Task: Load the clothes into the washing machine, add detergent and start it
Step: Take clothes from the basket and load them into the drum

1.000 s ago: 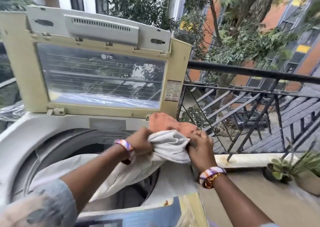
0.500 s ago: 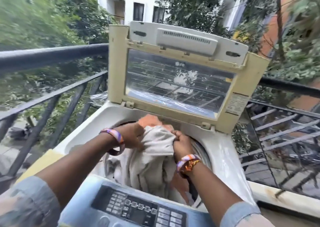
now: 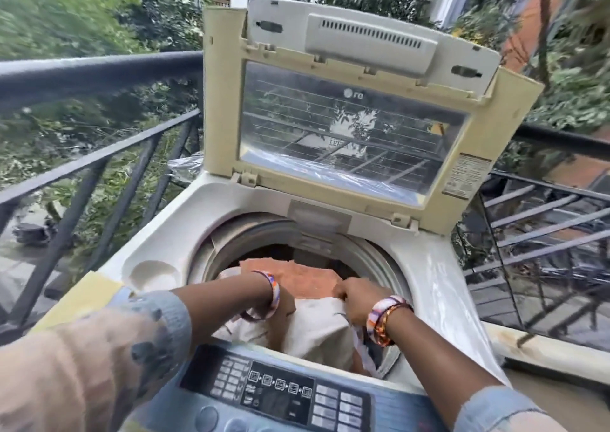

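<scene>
- Clothes (image 3: 317, 326): a cream and orange bundle, sitting in the drum mouth under and between our two hands, not yet dropped to the bottom.
- Right hand (image 3: 355, 301): curled into the cream fabric, gripping a fold; we judge this grip serves to shove the bundle down past the rim.
- Left hand (image 3: 280, 302): wrist-deep in the cloth opposite the right hand; fingers buried, so we cannot tell whether they grip or press flat.
- Washing machine (image 3: 439, 283): a top-loader, its drum ring encircling both our hands.
- Lid (image 3: 350, 127): propped upright beyond our hands, leaving the opening free for loading.
- Control panel (image 3: 280, 388): below our wrists, nearest our body, untouched; we judge starting comes later.
- Recess (image 3: 153, 271): moulded into the deck just outside our left forearm.
- Detergent: none that we can see.
- Railing (image 3: 99, 75): dark bars, well beyond our left arm.
</scene>
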The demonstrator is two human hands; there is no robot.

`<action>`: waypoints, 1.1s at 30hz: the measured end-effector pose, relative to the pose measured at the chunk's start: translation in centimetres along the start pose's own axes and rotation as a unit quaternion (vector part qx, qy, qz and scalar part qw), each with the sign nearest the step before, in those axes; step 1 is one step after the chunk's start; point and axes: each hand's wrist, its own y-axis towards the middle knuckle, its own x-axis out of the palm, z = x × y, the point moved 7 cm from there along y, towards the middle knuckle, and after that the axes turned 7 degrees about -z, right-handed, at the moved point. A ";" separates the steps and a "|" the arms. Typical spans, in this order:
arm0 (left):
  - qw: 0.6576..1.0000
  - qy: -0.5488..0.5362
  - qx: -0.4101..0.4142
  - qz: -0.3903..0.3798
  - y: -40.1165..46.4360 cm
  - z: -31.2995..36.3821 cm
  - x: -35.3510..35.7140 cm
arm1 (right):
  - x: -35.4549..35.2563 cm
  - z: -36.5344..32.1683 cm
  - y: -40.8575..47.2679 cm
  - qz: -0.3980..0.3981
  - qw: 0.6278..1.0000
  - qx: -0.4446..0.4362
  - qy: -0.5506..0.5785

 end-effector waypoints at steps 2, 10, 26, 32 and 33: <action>0.995 0.097 0.027 0.013 0.9 0.7 -0.6 | -0.5 1.0 -0.3 0.023 0.998 0.020 0.047; 0.984 0.143 -0.012 -0.102 4.9 1.9 -0.2 | 2.4 0.8 1.1 -0.124 0.991 -0.016 0.038; 0.990 0.108 0.046 -0.080 16.3 2.3 3.0 | 11.8 -1.1 9.1 -0.289 0.948 -0.079 -0.111; 0.978 0.177 0.060 -0.095 12.2 2.0 1.0 | 11.4 -1.0 9.1 -0.272 0.939 -0.098 -0.187; 0.982 0.151 0.059 -0.096 11.7 1.7 0.6 | 10.3 -1.1 8.6 -0.250 0.946 -0.106 -0.178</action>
